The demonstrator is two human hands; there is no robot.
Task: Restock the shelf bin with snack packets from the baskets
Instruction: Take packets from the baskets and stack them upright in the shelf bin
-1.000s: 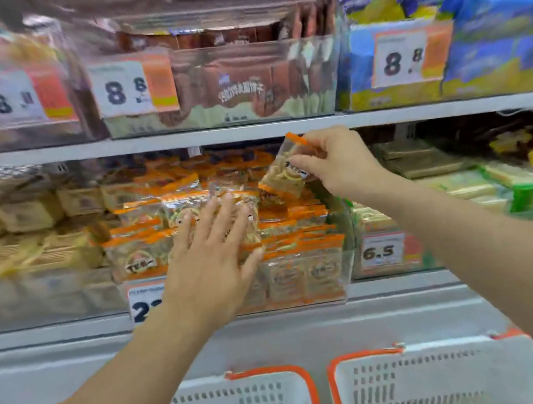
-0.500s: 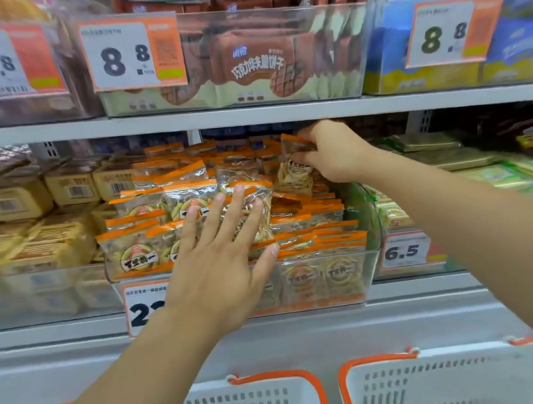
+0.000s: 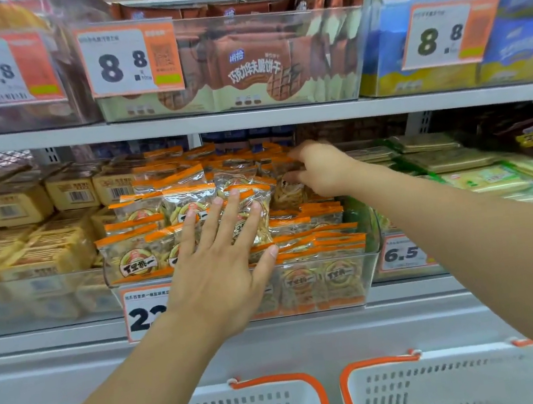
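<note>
A: Nearest, at 6 o'clock, what's there?

B: Two white baskets with orange rims, the left basket (image 3: pixel 278 403) and the right basket (image 3: pixel 451 377). Only their near walls and rims show, so I cannot tell what they still hold.

A: And above them?

B: The left hand (image 3: pixel 220 275) lies flat at the centre, its fingers (image 3: pixel 237 212) straight and spread, pressing on the front snack packets (image 3: pixel 191 208) heaped in the clear shelf bin (image 3: pixel 365 266). It sits much as it did a second ago, a steadying palm.

A: So what changed?

B: The right hand (image 3: pixel 322 170). A second ago it held one packet up in the air, at about 1 o'clock from the left hand. Since then it has gone down and deeper, and now its fingers are curled round that held packet (image 3: pixel 287 192), which touches the pile at the bin's back right.

A: Is it let go?

B: Not by the look of it; the fingertips are still closed on its upper edge.

A: Meaning for the job?

B: I judge this packet is all but placed. The bin looks heaped above its rim, so a loose one could slide forward, hence the flat left hand.

A: Farther back?

B: At 12 o'clock, the upper shelf (image 3: pixel 247 119) carries a bin of brown biscuit packs (image 3: pixel 251 68) behind a price tag (image 3: pixel 129 60).
</note>
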